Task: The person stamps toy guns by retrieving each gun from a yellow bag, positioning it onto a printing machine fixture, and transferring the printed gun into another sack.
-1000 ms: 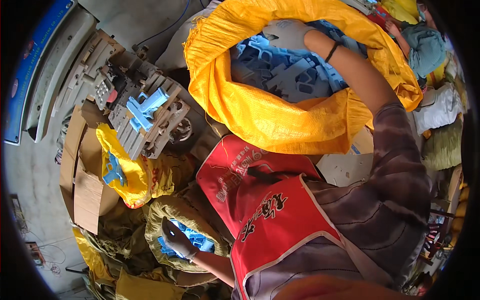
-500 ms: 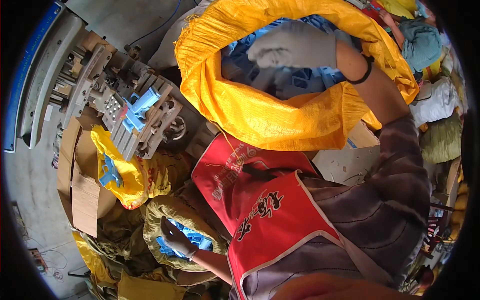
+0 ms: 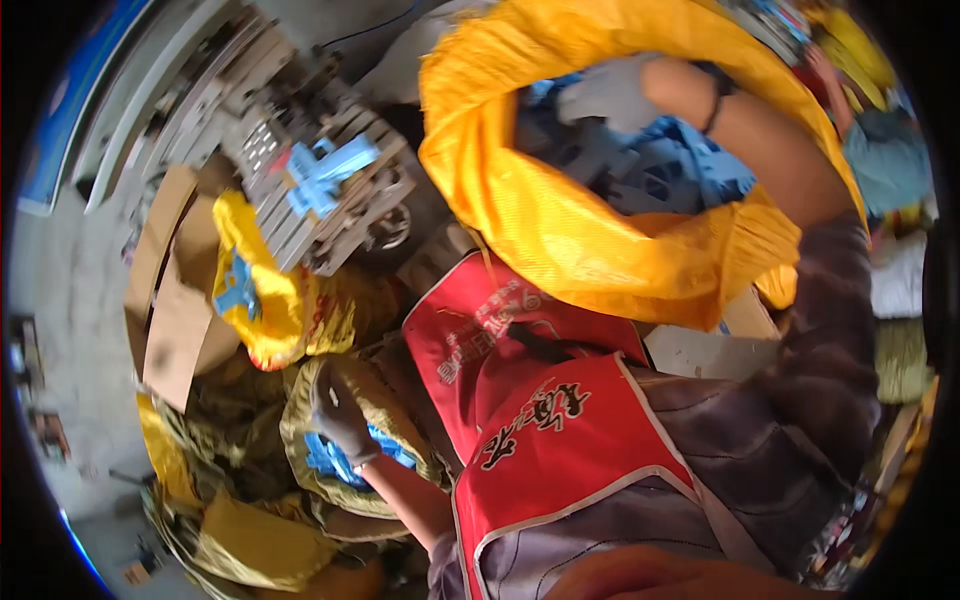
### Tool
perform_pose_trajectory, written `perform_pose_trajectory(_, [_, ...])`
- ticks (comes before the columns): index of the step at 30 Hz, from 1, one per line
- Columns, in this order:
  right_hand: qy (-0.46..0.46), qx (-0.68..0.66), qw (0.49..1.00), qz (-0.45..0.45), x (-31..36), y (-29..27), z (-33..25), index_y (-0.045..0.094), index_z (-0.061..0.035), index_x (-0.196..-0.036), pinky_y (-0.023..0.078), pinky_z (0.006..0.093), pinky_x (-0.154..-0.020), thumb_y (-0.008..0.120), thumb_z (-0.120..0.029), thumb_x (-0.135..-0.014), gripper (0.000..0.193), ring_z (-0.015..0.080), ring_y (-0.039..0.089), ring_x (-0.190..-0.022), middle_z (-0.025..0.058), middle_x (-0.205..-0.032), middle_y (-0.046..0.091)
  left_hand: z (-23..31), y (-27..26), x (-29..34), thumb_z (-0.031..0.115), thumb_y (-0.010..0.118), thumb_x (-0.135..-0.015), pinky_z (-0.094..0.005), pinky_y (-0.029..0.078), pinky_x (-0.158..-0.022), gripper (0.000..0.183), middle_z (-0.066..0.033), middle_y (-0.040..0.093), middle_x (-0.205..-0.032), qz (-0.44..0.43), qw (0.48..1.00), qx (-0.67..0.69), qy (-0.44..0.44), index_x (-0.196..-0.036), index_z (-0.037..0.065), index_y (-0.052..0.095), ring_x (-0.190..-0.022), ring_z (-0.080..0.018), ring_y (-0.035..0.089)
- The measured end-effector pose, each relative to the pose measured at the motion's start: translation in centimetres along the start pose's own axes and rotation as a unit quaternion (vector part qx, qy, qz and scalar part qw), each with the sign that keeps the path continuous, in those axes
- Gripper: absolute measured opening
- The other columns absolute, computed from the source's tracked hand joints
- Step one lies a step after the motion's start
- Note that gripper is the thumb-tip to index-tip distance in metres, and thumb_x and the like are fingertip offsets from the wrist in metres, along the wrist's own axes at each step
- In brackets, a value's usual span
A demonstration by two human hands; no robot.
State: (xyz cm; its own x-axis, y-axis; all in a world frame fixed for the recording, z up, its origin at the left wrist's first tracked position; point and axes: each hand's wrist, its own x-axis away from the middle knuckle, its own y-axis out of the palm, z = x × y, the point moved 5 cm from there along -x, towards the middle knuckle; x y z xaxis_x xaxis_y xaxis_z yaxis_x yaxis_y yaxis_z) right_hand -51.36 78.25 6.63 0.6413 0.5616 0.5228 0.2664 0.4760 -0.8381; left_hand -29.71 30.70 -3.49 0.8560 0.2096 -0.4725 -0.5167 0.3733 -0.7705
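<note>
My right hand (image 3: 608, 95), in a pale grey glove, reaches into a large yellow woven sack (image 3: 570, 270). Blue and shadowed plastic pieces (image 3: 690, 165) fill the sack under it. Its fingers are blurred and partly hidden, so any hold is unclear. My left hand (image 3: 342, 418), in a darker grey glove, is over an olive sack (image 3: 300, 400) with blue plastic pieces (image 3: 385, 445) inside. Its fingers look stretched out, and nothing shows in them. Pistol-shaped light blue plastic parts (image 3: 325, 178) lie on the slatted bed of a machine (image 3: 340, 235).
Left of my legs stand an open cardboard box (image 3: 175, 340) and a smaller yellow bag (image 3: 275, 335) with a blue piece (image 3: 237, 288) on it. A red apron (image 3: 570, 420) covers my lap. At the far right, another person's arm (image 3: 828, 85) shows beside more sacks.
The view has shifted, moving most surroundings rightward in the picture. My right hand has gone deeper into the yellow sack. The left hand has risen toward the olive sack's far rim.
</note>
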Motion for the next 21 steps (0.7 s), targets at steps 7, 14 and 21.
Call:
perform_pose_trajectory(7, [0.097, 0.013, 0.994, -0.055, -2.6, 0.5, 0.2, 0.046, -0.0128, -0.135, 0.045, 0.0433, -0.096, 0.065, -0.034, -0.071, 0.07, 0.0336, 0.055, -0.115, 0.0123, -0.135, 0.049, 4.0, 1.5, -5.8, 0.009, 0.059, -0.089, -0.0362, 0.051, -0.085, 0.018, -0.015, 0.069, -0.102, 0.008, 0.996, 0.078, 0.048, -0.104, 0.001, 0.068, -0.095, -0.0306, 0.066])
perform_pose_trajectory(14, [0.057, -0.074, 0.995, 0.022, 1.2, -3.6, 0.0, 0.055, -0.0133, -0.122, 0.046, 0.0425, -0.089, 0.068, -0.021, -0.068, 0.056, 0.0316, 0.058, -0.105, 0.0134, -0.109, 0.061, 7.2, 1.8, -11.6, 0.012, 0.062, -0.088, -0.0374, 0.05, -0.086, 0.019, -0.0146, 0.068, -0.102, 0.001, 0.981, 0.16, 0.112, -0.103, 0.003, 0.067, -0.098, -0.0318, 0.064])
perform_pose_trajectory(21, [0.066, -0.174, 0.964, 0.192, 11.3, -4.9, 2.7, 0.058, -0.0048, -0.106, 0.045, 0.038, -0.08, 0.06, -0.013, -0.071, 0.036, 0.0296, 0.059, -0.091, 0.0122, -0.097, 0.06, 8.4, 4.0, -20.0, 0.011, 0.063, -0.085, -0.0382, 0.05, -0.085, 0.023, -0.0156, 0.067, -0.104, -0.008, 0.978, 0.127, 0.165, -0.107, 0.004, 0.065, -0.097, -0.0343, 0.063])
